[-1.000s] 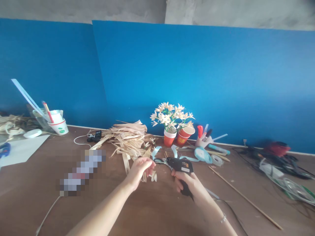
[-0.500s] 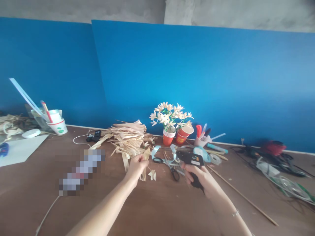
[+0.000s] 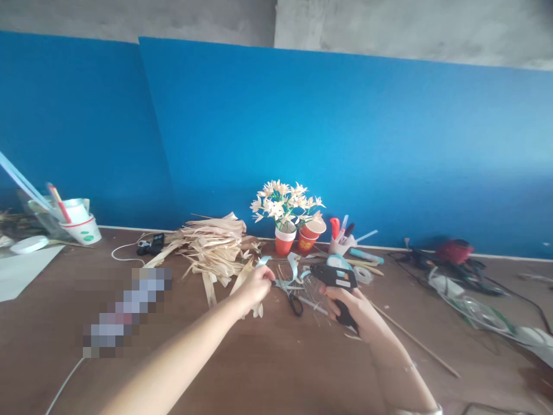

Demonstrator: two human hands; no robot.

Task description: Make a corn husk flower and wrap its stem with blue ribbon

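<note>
My left hand (image 3: 256, 286) is closed, its fingertips pinched together over one handle of the black scissors (image 3: 296, 305). Whatever lies between those fingers is too small or hidden to make out. A small pale husk flower (image 3: 258, 310) shows just below this hand, partly covered. Behind it spreads a heap of dry corn husks (image 3: 220, 242). My right hand (image 3: 356, 311) grips a black hot glue gun (image 3: 334, 276) by its handle, with the nozzle pointing left toward the scissors. Light blue ribbon (image 3: 294, 268) curls between the two hands.
Husk flowers (image 3: 280, 202) stand in stacked paper cups (image 3: 285, 239), beside a tilted red cup (image 3: 311, 235). A pen holder (image 3: 341, 245), tape roll (image 3: 363, 275) and thin stick (image 3: 419, 340) are to the right. Cables (image 3: 479, 305) lie far right; a blurred-out strip (image 3: 129, 311) lies left.
My left hand has shifted right, away from the husks and over the scissors handle. The glue gun stays in my right hand, a little farther right over the table. The view has turned slightly right.
</note>
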